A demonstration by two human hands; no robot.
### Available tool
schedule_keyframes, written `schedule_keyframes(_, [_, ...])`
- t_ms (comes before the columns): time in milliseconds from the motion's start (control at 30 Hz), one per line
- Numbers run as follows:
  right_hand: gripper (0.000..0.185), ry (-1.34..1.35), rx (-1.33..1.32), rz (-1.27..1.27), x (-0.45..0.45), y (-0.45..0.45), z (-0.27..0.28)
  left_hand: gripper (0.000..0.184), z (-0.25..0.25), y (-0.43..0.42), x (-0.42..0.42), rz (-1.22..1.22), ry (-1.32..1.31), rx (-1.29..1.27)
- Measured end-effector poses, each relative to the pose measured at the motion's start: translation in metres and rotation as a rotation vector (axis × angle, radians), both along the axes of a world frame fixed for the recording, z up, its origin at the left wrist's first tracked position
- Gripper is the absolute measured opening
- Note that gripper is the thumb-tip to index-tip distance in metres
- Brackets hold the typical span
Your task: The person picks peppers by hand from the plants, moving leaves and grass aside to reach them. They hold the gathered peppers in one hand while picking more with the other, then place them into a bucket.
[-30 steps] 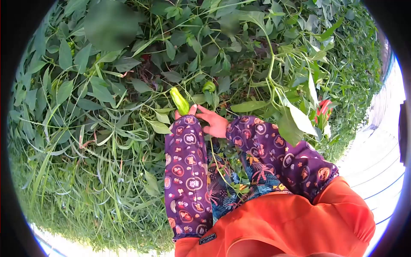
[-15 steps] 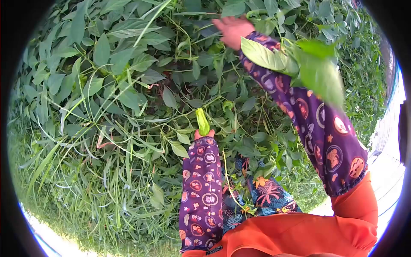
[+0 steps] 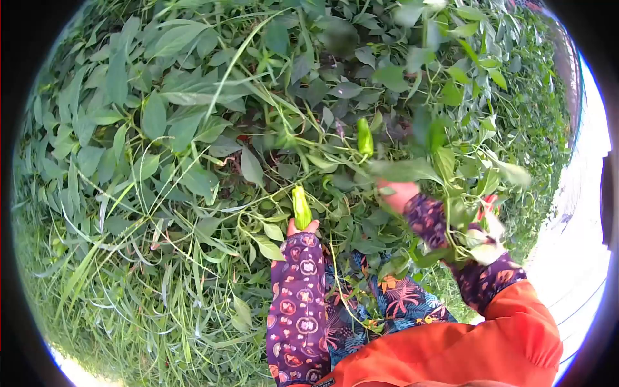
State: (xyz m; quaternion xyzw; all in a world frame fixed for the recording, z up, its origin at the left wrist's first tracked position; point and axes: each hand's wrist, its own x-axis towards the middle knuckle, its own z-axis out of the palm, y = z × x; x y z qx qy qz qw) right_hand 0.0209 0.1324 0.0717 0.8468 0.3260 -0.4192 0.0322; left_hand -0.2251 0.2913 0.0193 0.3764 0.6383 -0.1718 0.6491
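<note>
My left hand (image 3: 303,227) is closed around a pale green pepper (image 3: 301,205), whose long body sticks up past the fingers. My right hand (image 3: 398,195) is low among the pepper plants, smeared by motion, its fingers hidden behind leaves. Whether it grips anything cannot be made out. Just above and left of it, a second green pepper (image 3: 365,137) shows among the stems. Leafy pepper branches (image 3: 461,222) lie across my right forearm and partly cover the patterned sleeve.
Dense pepper foliage (image 3: 180,71) fills the upper view. Tall grass (image 3: 148,303) grows thick at lower left. A thin stem (image 3: 342,290) crosses my patterned trousers (image 3: 412,300). Bright pale ground (image 3: 574,213) lies along the right edge.
My right hand has come down and toward me from the upper foliage, where its fingers were spread. Branches near it have shifted, exposing a second pepper. My left hand keeps its pepper.
</note>
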Motion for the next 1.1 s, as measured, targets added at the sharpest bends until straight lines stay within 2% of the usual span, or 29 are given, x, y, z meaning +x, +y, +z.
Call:
schedule_keyframes(33, [0.023,0.108,-0.059,-0.040,-0.013,-0.002,-0.018,0.047,0.010,0.009,0.010,-0.026,0.063,-0.004])
schedule_keyframes(67, [0.028,0.162,-0.082,-0.174,-0.018,0.030,0.005,0.046,0.019,0.017,0.021,-0.048,0.095,0.002])
schedule_keyframes(100, [0.038,0.124,0.110,-0.214,-0.033,0.036,-0.001,0.047,0.014,0.015,0.020,-0.084,0.142,0.087])
schedule_keyframes(133, [0.060,0.143,0.050,-0.145,-0.050,0.034,-0.022,0.048,0.015,0.014,0.020,0.056,0.063,0.167])
schedule_keyframes(200, [0.056,0.107,0.164,-0.174,-0.071,0.035,-0.041,0.045,0.013,0.013,0.022,-0.257,0.038,0.824])
schedule_keyframes(267, [0.051,-0.091,0.455,-0.169,-0.094,0.051,-0.047,0.042,0.042,0.036,0.051,-0.362,-0.093,1.058])
schedule_keyframes(333, [0.048,-0.244,0.650,-0.147,-0.116,0.059,-0.042,0.041,0.054,0.038,0.074,-0.350,-0.299,1.044])
schedule_keyframes(367, [0.046,-0.164,0.631,-0.158,-0.124,0.063,-0.038,0.041,0.044,0.033,0.080,-0.370,-0.342,1.006])
schedule_keyframes(400, [0.045,0.016,0.511,-0.184,-0.132,0.067,-0.032,0.041,0.029,0.027,0.086,-0.388,-0.385,0.969])
schedule_keyframes(467, [0.044,0.441,0.149,-0.234,-0.132,0.074,-0.026,0.038,0.004,0.021,0.093,-0.617,-0.237,0.927])
schedule_keyframes(533, [0.043,0.608,-0.040,-0.158,-0.119,0.081,-0.012,0.034,-0.018,0.022,0.089,-0.647,-0.242,0.955])
schedule_keyframes(567, [0.039,0.646,0.289,-0.291,-0.125,0.077,-0.015,0.033,-0.020,0.024,0.090,-0.596,-0.091,0.622])
schedule_keyframes(600, [0.027,0.421,0.077,0.102,-0.131,0.064,-0.008,0.032,-0.019,0.025,0.090,-0.539,0.056,0.283])
schedule_keyframes(633, [0.026,0.502,0.056,0.245,-0.115,0.069,0.004,0.030,-0.037,0.014,0.075,-0.581,0.021,0.388])
schedule_keyframes(667, [0.025,0.585,0.035,0.389,-0.094,0.080,0.014,0.029,-0.034,0.015,0.075,-0.587,0.032,0.371])
schedule_keyframes(733, [0.033,0.783,0.060,0.432,-0.051,0.108,0.018,0.029,-0.042,0.014,0.064,-0.612,0.031,0.397])
schedule_keyframes(767, [0.031,0.787,0.094,0.357,-0.027,0.125,0.015,0.029,-0.040,0.021,0.058,-0.591,0.003,0.348])
schedule_keyframes(800, [0.029,0.734,0.090,0.107,-0.009,0.136,0.006,0.029,-0.037,0.026,0.056,-0.572,-0.032,0.299])
schedule_keyframes(833, [0.025,0.440,-0.017,0.080,0.017,0.165,0.002,0.027,-0.046,0.017,0.054,-0.624,0.072,0.391])
schedule_keyframes(867, [0.024,0.164,0.145,0.414,0.051,0.166,-0.026,0.025,-0.046,0.020,0.051,-0.653,0.053,0.407])
schedule_keyframes(900, [0.026,-0.168,0.332,0.491,0.086,0.164,-0.031,0.025,-0.045,0.022,0.049,-0.659,0.036,0.429])
schedule_keyframes(933, [0.027,-0.337,0.189,0.460,0.118,0.146,-0.057,0.025,-0.043,0.024,0.049,-0.667,0.015,0.451])
schedule_keyframes(967, [0.032,-0.509,0.059,0.613,0.155,0.132,-0.054,0.024,-0.042,0.025,0.052,-0.686,0.008,0.473])
schedule_keyframes(1000, [0.039,-0.597,-0.029,0.419,0.177,0.105,-0.060,0.025,-0.049,0.024,0.050,-0.702,0.019,0.453])
schedule_keyframes(1033, [0.044,-0.743,-0.252,0.492,0.201,0.091,-0.046,0.025,-0.052,0.023,0.049,-0.696,0.025,0.462])
schedule_keyframes(1100, [0.043,-0.593,-0.666,0.358,0.241,0.058,-0.027,0.026,-0.054,0.020,0.049,-0.670,0.048,0.455])
